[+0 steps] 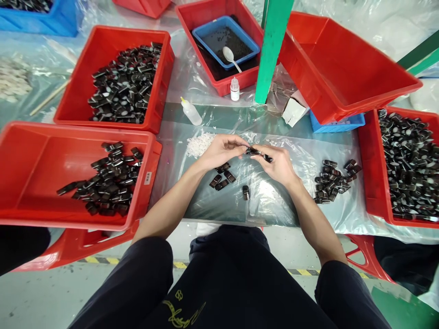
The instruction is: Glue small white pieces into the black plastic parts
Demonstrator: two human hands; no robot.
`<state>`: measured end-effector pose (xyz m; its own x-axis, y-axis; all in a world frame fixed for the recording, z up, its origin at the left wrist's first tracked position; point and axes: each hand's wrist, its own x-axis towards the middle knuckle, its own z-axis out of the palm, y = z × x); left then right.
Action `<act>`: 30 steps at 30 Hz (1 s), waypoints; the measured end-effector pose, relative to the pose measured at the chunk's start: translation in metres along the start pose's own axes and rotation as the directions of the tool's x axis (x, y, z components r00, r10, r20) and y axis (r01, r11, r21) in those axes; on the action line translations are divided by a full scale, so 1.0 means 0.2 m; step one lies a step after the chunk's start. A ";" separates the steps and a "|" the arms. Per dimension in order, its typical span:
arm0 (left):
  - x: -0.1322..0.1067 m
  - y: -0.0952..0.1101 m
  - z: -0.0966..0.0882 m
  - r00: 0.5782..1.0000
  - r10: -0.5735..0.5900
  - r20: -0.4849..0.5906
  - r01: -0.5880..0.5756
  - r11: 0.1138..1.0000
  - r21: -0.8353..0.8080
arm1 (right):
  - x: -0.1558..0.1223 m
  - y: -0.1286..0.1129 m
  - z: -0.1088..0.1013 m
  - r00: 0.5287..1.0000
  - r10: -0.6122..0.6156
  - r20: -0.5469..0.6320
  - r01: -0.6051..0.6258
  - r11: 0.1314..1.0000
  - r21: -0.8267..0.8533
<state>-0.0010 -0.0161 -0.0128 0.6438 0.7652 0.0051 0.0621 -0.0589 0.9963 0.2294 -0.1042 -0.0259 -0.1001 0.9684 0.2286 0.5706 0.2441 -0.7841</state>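
Fingers (pixel 238 151) of my left hand (pixel 224 150) and right hand (pixel 277 164) pinch black pieces (pixel 252 151) inside near edge of counter (pixel 206 209), probably against drops.

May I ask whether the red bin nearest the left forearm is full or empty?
The red bin is partly filled: black pieces heap at right, floor showing at left.

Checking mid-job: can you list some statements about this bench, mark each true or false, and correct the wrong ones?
1. The left hand and right hand both hold small dark pieces. True.
2. The squeeze bottle is right of the green post. False: the squeeze bottle is left of the green post.
3. The white spoon leans over the rim of the small blue tray. True.
4. The white bits are piled beside the right hand. False: the white bits lie beside the left hand.
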 end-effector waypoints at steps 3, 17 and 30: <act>0.01 -0.03 0.01 0.999 -0.009 -0.049 0.009 1.000 -0.006 | 0.02 0.02 0.02 0.999 0.038 -0.011 -0.037 0.995 0.095; 0.19 0.02 0.12 0.998 0.041 0.036 -0.054 0.620 0.783 | 0.12 0.26 -0.11 0.880 0.244 -0.407 -0.128 0.948 0.291; 0.20 -0.05 0.09 0.997 0.068 0.032 -0.064 0.529 0.846 | 0.11 0.18 -0.07 0.922 0.209 -0.327 -0.145 0.967 0.208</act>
<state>0.0380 0.0038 -0.0236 0.6709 0.7383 0.0701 0.6372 -0.6222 0.4547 0.2592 -0.0745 -0.0401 0.2932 0.9266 0.2353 0.3966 0.1060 -0.9118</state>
